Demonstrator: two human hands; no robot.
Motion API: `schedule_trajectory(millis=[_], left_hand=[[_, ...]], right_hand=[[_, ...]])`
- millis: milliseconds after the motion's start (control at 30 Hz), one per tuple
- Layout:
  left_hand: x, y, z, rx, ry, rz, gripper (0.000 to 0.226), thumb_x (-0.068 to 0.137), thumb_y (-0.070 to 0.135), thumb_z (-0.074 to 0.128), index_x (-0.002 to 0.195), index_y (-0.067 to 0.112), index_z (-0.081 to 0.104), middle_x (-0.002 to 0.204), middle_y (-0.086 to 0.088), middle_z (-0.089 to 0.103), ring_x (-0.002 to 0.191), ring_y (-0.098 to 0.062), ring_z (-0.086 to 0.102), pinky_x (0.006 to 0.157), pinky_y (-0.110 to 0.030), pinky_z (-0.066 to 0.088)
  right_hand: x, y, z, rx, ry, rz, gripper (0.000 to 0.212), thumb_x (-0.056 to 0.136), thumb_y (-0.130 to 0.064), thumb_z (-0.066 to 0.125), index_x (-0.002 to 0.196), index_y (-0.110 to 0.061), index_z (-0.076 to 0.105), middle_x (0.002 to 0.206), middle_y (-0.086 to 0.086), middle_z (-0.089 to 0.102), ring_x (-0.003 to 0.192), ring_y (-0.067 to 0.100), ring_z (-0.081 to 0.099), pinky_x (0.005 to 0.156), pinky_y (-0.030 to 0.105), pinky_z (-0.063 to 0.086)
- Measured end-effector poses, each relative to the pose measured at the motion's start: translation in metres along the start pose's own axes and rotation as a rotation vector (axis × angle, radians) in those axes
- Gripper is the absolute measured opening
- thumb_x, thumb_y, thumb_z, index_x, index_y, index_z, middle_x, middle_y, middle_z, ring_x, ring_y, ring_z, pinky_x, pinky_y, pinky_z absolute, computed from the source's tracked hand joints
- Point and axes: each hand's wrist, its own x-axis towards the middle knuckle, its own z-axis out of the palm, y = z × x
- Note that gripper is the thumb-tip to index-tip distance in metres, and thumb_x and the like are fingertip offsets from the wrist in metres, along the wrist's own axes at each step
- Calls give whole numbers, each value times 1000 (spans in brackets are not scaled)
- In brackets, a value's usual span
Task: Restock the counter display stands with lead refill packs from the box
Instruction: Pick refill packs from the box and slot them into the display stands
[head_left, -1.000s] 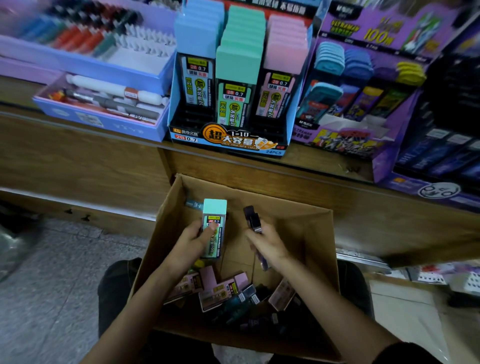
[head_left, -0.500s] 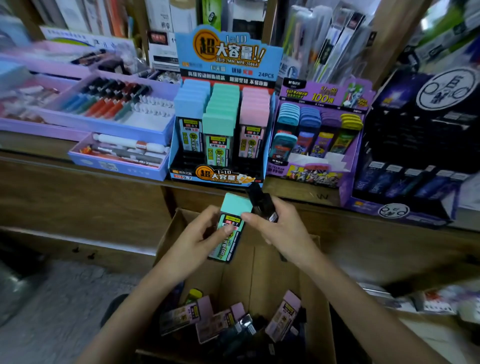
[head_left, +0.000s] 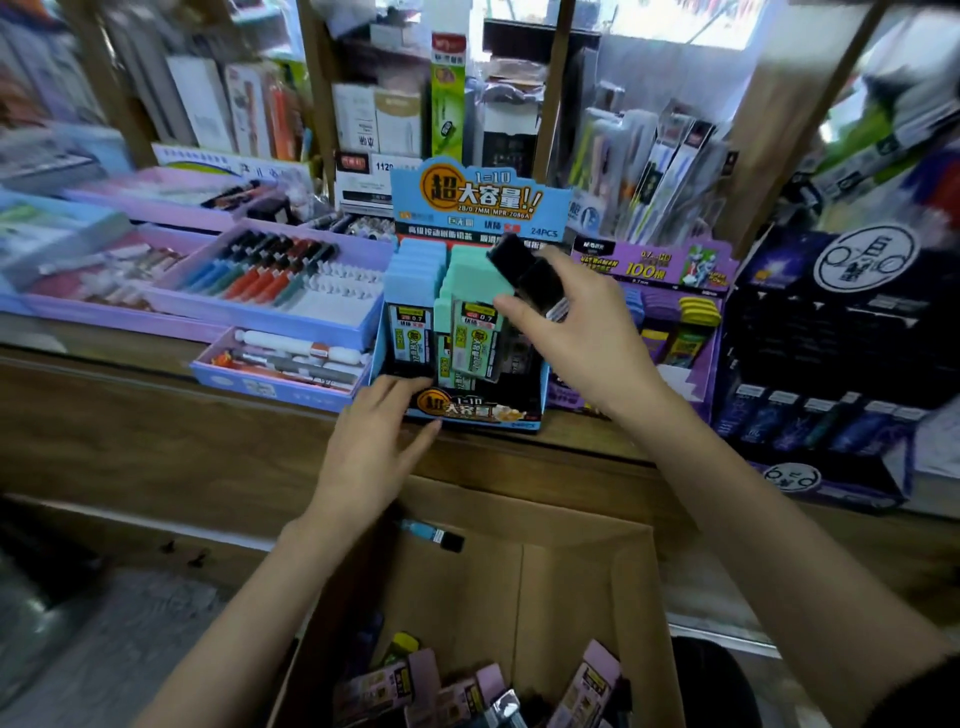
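The blue lead-refill display stand (head_left: 478, 208) stands on the wooden counter with blue and green columns of packs. A green lead pack (head_left: 475, 340) leans tilted at the front of its middle column, and my right thumb touches it. My right hand (head_left: 582, 338) is in front of the stand's right column, fingers closed on a black lead pack (head_left: 524, 273). My left hand (head_left: 374, 457) pinches the stand's front left lip, fingers on top and thumb under the edge. Below, the cardboard box (head_left: 571, 571) holds several pink and dark packs (head_left: 415, 686).
A purple lead stand (head_left: 675, 270) sits just right of the blue one, with a dark display stand (head_left: 831, 364) beyond it. Trays of pens (head_left: 270, 291) lie to the left. Shelves of stationery rise behind. One blue pack (head_left: 431, 535) rests at the box's far wall.
Both hands rose from the box to the counter. The green pack left my left hand and now leans in the stand's middle column. My left hand moved to the stand's front lip.
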Motion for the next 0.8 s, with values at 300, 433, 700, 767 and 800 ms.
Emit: schedule_trajectory(millis=[300,433,700,767,800], left_hand=[[-8,-9,-3,-56,-65,22,43,89,19,60,131,15,48,124,-3,54,118,-18,49,95,-30,40],[-6,-8,-6,-104,-70,-4,41,91,18,57,132,16,49,124,-2,55,119,-18,48,97,-32,41],[1,-2,-10,-89,-86,-35,38,93,20,55,130,17,50,124,-2,55,118,-17,47,95,-33,42],[0,-1,-12,-52,-50,-30,37,92,18,56,128,13,52,124,-5,54,118,-19,48,97,-31,39],[-1,1,-14,-48,-14,-26,36,91,16,57,127,11,53,123,-6,54,117,-20,48,97,-30,38]], right_hand=[[3,5,24,-125,-133,-58,31,88,-34,63,114,-17,59,94,-1,61,91,23,59,71,33,45],[-4,13,34,-212,-48,-46,32,87,-35,63,115,-19,58,100,4,68,89,28,62,66,33,46],[-10,18,40,-259,30,-3,36,87,-37,64,111,-20,43,104,11,67,70,30,61,58,38,51],[-11,18,37,-257,15,15,38,86,-39,64,109,-20,42,105,8,66,77,28,62,62,39,52],[-13,17,34,-210,7,39,37,85,-41,64,107,-21,41,105,3,65,80,24,62,65,36,51]])
